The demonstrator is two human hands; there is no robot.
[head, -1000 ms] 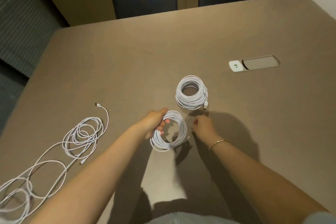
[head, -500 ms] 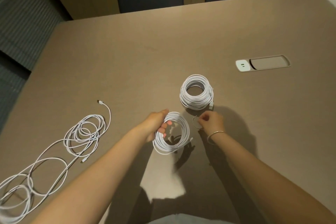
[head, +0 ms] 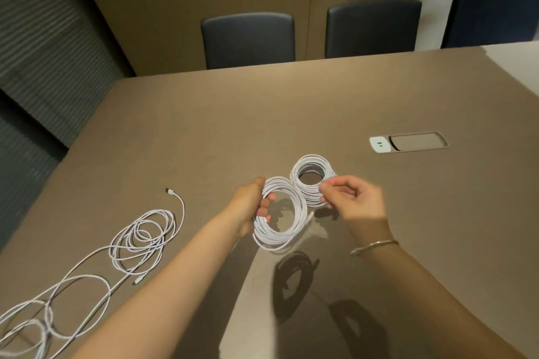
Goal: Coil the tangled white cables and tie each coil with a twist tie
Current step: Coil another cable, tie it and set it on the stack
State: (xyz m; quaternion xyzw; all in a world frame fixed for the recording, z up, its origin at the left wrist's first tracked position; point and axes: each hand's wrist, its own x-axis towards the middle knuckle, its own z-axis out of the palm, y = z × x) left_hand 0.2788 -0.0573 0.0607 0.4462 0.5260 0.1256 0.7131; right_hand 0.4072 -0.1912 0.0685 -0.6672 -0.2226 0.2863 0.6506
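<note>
Left hand [head: 248,202] grips a white cable coil [head: 281,214] at its left rim, thumb on the outside, fingers curled through the opening. The coil is lifted off the table [head: 262,114] and tilted toward the camera; its shadow falls on the tabletop nearer the camera.

Right hand [head: 354,201] is up beside that coil, on its right, fingers curled, thumb and index pinched together at the tips. Looks like something thin is held in the pinch, probably a twist tie, but it is too small and blurred to confirm. A faint thin line hangs just under the coil's right edge; I can't tell what it is. Gold bangle [head: 374,246] on the right wrist.

Second coil [head: 312,179] lies flat on the table just beyond the hands, tight round winding, partly covered by the right hand's fingertips. It overlaps the held coil in the view; contact between the two is not clear.

Loose tangled cables [head: 137,239] lie on the table at left, well apart from the coils: one cluster of loops with a connector end [head: 170,192] trailing out on the far side, plus bigger loops running off the near-left edge of frame.

Table power outlet [head: 408,142] with a white socket and closed lid sits flush in the tabletop, right of and beyond the coils.

Three dark chairs [head: 248,38] line the far edge of the table against a tan wall.
</note>
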